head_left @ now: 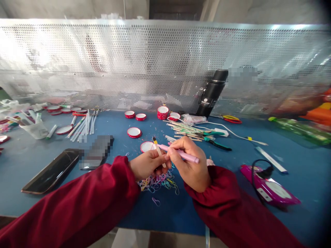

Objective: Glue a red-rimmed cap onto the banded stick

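In the middle of the head view, my left hand (pixel 144 164) pinches a thin wooden stick (pixel 158 150) whose upper end is dark with a yellow band. My right hand (pixel 192 168) grips a pink marker pen (pixel 186 156) like a writing tool, its front end close to the stick. Whether the tip touches the stick I cannot tell. Below both hands lies a tangled heap of coloured rubber bands (pixel 153 184), partly hidden by my fingers. A round red-rimmed lid (pixel 146 147) sits just behind my left hand.
Behind are more red-rimmed lids (pixel 134 132), a pile of wooden sticks (pixel 184 130), teal-handled pliers (pixel 217 144) and a black flask (pixel 212 93) against a perforated metal screen (pixel 144 51). Phones (pixel 53 170) lie left, beside a white cup of pens (pixel 34 130). A magenta device (pixel 271 187) sits right.
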`<state>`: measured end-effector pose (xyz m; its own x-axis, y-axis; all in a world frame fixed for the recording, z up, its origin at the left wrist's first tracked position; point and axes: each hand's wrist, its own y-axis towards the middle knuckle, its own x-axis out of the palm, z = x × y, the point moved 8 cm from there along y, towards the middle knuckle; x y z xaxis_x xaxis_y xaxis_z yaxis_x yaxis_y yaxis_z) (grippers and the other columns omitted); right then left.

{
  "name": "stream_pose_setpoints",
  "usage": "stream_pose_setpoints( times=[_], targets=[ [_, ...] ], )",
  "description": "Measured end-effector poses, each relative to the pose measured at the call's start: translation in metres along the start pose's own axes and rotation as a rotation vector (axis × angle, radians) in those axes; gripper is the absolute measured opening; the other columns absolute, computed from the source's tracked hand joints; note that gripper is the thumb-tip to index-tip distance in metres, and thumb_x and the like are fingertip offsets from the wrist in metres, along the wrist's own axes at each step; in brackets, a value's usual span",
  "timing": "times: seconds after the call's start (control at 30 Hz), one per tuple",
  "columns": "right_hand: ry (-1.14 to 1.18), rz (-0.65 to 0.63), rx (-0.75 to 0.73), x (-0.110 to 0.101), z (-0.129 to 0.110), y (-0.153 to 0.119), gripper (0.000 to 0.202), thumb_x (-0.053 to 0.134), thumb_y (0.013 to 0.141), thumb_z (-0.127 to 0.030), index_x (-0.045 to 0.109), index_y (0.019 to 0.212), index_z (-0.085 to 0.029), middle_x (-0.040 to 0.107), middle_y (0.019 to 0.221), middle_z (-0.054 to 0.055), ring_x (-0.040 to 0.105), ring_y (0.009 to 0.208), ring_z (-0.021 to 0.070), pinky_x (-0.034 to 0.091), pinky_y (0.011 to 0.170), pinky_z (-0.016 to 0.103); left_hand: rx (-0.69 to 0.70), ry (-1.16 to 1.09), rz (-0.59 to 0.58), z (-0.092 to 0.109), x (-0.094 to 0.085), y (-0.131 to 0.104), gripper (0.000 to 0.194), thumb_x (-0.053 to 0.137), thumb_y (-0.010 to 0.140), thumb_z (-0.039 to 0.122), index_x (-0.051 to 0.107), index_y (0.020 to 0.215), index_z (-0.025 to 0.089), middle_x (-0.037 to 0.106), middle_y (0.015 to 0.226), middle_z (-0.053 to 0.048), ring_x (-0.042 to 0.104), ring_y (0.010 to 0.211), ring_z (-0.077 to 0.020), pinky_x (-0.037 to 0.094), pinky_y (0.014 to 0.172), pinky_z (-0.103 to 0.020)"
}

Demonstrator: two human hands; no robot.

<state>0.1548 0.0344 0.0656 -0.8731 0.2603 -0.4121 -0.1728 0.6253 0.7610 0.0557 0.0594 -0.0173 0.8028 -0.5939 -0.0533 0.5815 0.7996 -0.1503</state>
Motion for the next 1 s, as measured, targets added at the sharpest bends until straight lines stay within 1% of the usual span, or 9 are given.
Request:
stream_pose_setpoints(
  times=[0.13, 0.3, 0.53, 0.7, 0.83, 0.93, 1.0],
  targets=[
    [-0.027, 0.012, 0.016, -0.002, 0.003, 0.001, 0.007, 0.058, 0.085, -0.021, 0.054, 0.079, -0.020, 0.061, 0.072, -0.001, 0.058, 0.065, 0.0127, 0.044, 0.060, 0.025, -0.001, -0.006, 0.004, 0.000, 0.000, 0.000, 0.046, 0.049, 0.082, 0.059, 0.052, 0.073, 0.015, 0.050, 0.059, 0.002, 0.040, 0.047, -0.0056, 0.027, 0.045, -0.019],
    [-0.022, 0.059, 0.043, -0.009, 0.005, 0.002, 0.008, 0.058, 0.085, -0.020, 0.054, 0.078, -0.021, 0.058, 0.068, -0.002, 0.057, 0.062, 0.0127, 0.044, 0.059, 0.026, 0.013, -0.036, -0.022, 0.002, 0.002, -0.001, 0.044, 0.050, 0.082, 0.058, 0.053, 0.077, 0.015, 0.049, 0.060, 0.003, 0.039, 0.047, -0.0054, 0.027, 0.045, -0.019],
    [-0.009, 0.024, -0.011, -0.004, -0.003, -0.001, 0.007, 0.058, 0.084, -0.018, 0.054, 0.079, -0.021, 0.060, 0.071, -0.001, 0.059, 0.066, 0.0134, 0.045, 0.063, 0.027, 0.018, -0.013, -0.009, 0.000, 0.001, 0.000, 0.046, 0.050, 0.082, 0.060, 0.053, 0.075, 0.014, 0.049, 0.060, 0.002, 0.039, 0.047, -0.0051, 0.025, 0.044, -0.020],
    [-0.028, 0.010, -0.032, -0.002, -0.006, 0.000, 0.008, 0.058, 0.084, -0.019, 0.054, 0.077, -0.021, 0.059, 0.068, -0.002, 0.059, 0.066, 0.0144, 0.044, 0.063, 0.027, 0.082, 0.042, -0.006, 0.004, 0.000, 0.002, 0.049, 0.051, 0.080, 0.063, 0.051, 0.072, 0.015, 0.047, 0.059, 0.002, 0.038, 0.047, -0.0051, 0.026, 0.045, -0.020],
    [-0.106, 0.013, -0.043, -0.004, -0.005, 0.001, 0.011, 0.058, 0.083, -0.020, 0.051, 0.074, -0.021, 0.058, 0.066, -0.001, 0.057, 0.063, 0.0141, 0.043, 0.060, 0.027, 0.107, 0.046, -0.002, 0.005, 0.000, 0.002, 0.051, 0.049, 0.079, 0.065, 0.050, 0.071, 0.015, 0.047, 0.057, 0.003, 0.037, 0.046, -0.0051, 0.026, 0.045, -0.020],
    [-0.164, 0.055, -0.048, -0.010, -0.003, 0.001, 0.013, 0.058, 0.083, -0.020, 0.050, 0.073, -0.022, 0.057, 0.065, -0.002, 0.054, 0.059, 0.0130, 0.041, 0.058, 0.027, 0.086, 0.022, 0.016, 0.005, -0.001, 0.002, 0.049, 0.050, 0.080, 0.063, 0.052, 0.072, 0.015, 0.046, 0.056, 0.003, 0.037, 0.046, -0.0056, 0.027, 0.045, -0.020],
    [-0.145, 0.076, -0.059, -0.013, -0.004, 0.001, 0.011, 0.057, 0.083, -0.019, 0.051, 0.075, -0.022, 0.057, 0.066, -0.002, 0.054, 0.059, 0.0129, 0.042, 0.058, 0.027, 0.055, 0.001, 0.031, 0.004, -0.001, 0.001, 0.047, 0.050, 0.080, 0.061, 0.052, 0.073, 0.015, 0.046, 0.056, 0.003, 0.037, 0.046, -0.0058, 0.026, 0.045, -0.020]
  ],
)
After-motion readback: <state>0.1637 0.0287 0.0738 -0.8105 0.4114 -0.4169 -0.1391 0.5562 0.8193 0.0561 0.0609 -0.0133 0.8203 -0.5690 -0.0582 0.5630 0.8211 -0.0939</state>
